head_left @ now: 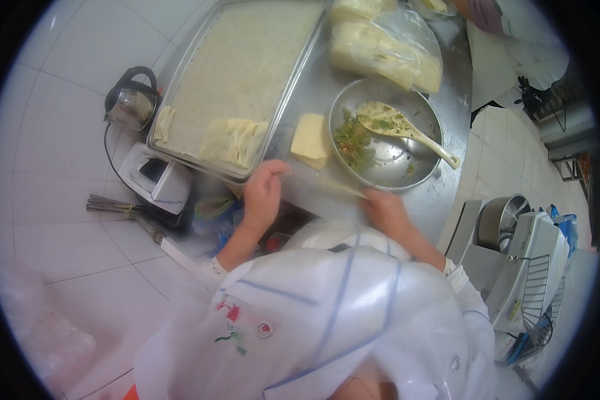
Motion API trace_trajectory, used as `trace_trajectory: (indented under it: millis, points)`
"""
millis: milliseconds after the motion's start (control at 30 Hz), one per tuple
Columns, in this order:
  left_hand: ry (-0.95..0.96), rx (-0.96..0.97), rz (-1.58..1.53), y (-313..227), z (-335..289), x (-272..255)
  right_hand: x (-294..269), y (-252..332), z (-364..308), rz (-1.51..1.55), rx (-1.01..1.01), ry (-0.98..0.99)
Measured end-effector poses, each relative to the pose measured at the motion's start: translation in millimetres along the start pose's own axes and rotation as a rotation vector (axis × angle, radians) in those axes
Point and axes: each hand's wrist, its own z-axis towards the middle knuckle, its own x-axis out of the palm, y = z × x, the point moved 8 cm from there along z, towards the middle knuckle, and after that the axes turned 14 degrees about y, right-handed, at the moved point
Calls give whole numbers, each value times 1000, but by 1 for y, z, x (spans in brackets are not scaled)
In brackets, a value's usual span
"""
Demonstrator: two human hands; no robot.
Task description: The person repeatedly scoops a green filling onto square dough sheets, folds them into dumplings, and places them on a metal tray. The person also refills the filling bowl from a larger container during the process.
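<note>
White floor tiles surround a steel tabletop (447, 100) where a person in a white uniform works a thin sheet of dough (327, 189).

Left hand (263, 193) rests at the tabletop's near edge, fingers curled down onto the sheet, though whether they pinch it cannot be told; right hand (382, 208) presses the sheet's other end, its grip likewise unclear. Just beyond sits a folded dough parcel (310, 140), beside a metal bowl (380, 90) of green filling (353, 141) with a pale spoon (403, 128). A large tray (233, 80) holds more folded parcels; bagged dough (387, 47) lies behind; a kettle (132, 100) stands on the floor.
</note>
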Motion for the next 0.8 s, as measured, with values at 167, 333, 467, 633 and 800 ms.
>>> trace_trajectory:
  millis: [167, 333, 467, 633, 800]
  points:
    - [-150, 99, -278, -7, 32, -19, -11, 33, 9, 135, -100, 60]
    - [56, 60, 131, -13, 64, 27, -80, 19, 16, 282, 106, -142]
    - [160, 176, 459, -19, 81, 67, -104, 3, 5, 16, 189, -219]
    - [218, 116, 528, -12, 81, 70, -83, -1, -42, 35, 163, -256]
    - [297, 13, 531, 1, 79, 35, -73, -6, -35, 132, 294, -180]
